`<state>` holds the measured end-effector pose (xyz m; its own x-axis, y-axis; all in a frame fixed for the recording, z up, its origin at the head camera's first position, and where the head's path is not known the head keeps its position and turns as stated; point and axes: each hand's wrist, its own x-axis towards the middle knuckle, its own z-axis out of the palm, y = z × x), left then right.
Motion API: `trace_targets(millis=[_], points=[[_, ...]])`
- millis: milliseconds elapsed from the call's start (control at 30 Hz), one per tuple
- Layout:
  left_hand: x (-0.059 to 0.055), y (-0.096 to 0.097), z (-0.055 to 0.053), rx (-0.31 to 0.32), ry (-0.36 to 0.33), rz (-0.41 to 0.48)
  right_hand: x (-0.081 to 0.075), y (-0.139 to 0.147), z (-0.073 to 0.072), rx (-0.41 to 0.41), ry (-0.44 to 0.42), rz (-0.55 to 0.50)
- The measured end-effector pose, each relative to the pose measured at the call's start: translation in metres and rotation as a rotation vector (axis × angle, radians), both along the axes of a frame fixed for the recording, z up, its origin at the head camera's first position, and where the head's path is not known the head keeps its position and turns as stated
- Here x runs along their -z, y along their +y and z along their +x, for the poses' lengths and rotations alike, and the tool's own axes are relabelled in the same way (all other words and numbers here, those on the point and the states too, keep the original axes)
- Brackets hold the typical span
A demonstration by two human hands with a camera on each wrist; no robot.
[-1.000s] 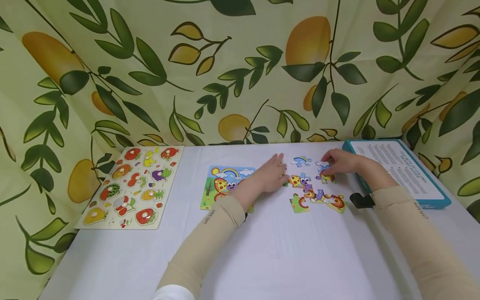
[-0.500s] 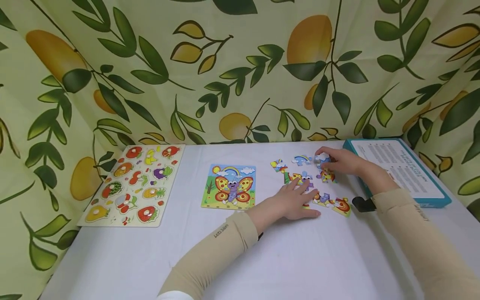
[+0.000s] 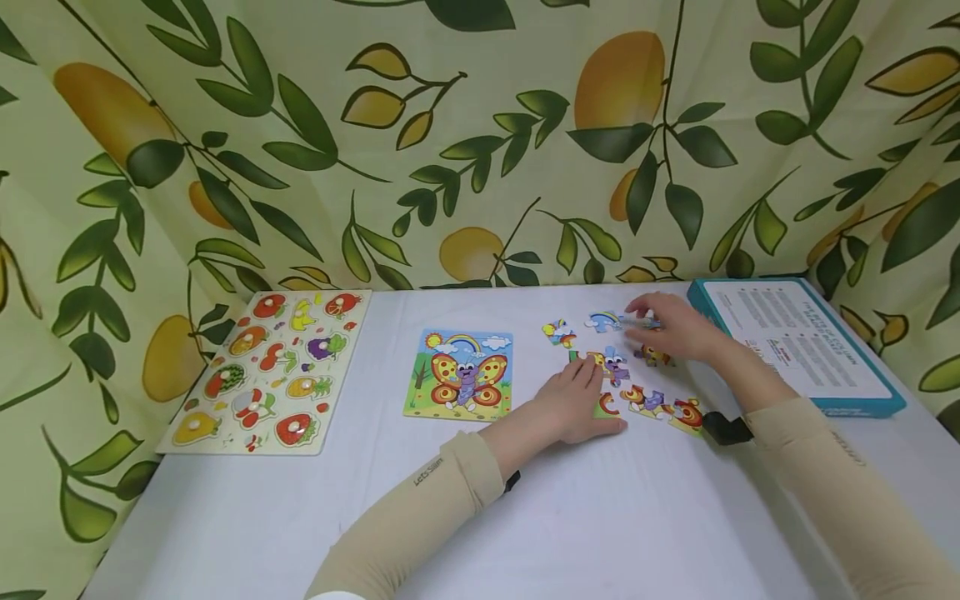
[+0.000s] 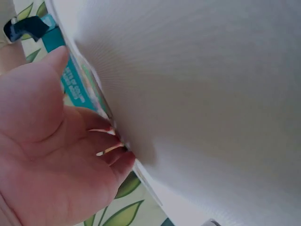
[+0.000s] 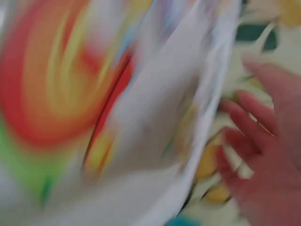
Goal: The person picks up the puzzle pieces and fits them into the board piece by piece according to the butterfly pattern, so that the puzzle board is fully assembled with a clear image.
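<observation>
In the head view my left hand [image 3: 576, 407] lies low over the butterfly puzzle pieces, its fingertips on a green-edged piece with part of a wing. The left wrist view shows that palm [image 4: 56, 141] with fingers extended to the tabletop. My right hand [image 3: 678, 327] hovers at the upper right of the pieces, over a blue cloud piece [image 3: 643, 320] partly hidden by its fingers. In the right wrist view the right hand's fingers [image 5: 249, 122] are loosely bent and apart, with nothing visible between them. A rainbow piece [image 3: 603, 320] and a sun piece [image 3: 558, 332] lie farther left.
An assembled butterfly picture [image 3: 459, 375] lies left of the pieces. Farther left is a fruit peg board [image 3: 266, 367]. A teal-edged box [image 3: 806, 342] stands beside the right forearm. A butterfly-wing piece [image 3: 686, 412] lies at the lower right of the group. A patterned curtain [image 3: 480, 150] hangs behind.
My left hand has moved from beside the assembled picture rightward onto the pieces, then slightly back left. The right hand has stayed near the cloud piece, its fingers now spread wider.
</observation>
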<state>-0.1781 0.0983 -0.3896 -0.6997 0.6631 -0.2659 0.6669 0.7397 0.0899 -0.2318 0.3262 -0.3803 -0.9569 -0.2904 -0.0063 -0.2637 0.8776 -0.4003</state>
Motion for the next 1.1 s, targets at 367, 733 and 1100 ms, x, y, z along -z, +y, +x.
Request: trace_targets(millis=[367,733,1100], points=[[0.0,0.0,0.001,-0.033,0.011,-0.021,-0.008,-0.042,0.015,-0.044,-0.332,-0.103],[0.001,0.005,0.008,-0.07,0.029,-0.062,-0.003,-0.044,0.022,0.044,-0.287,-0.194],[0.003,0.003,0.001,-0.074,0.071,-0.009,-0.004,-0.038,0.026,0.038,-0.19,0.038]])
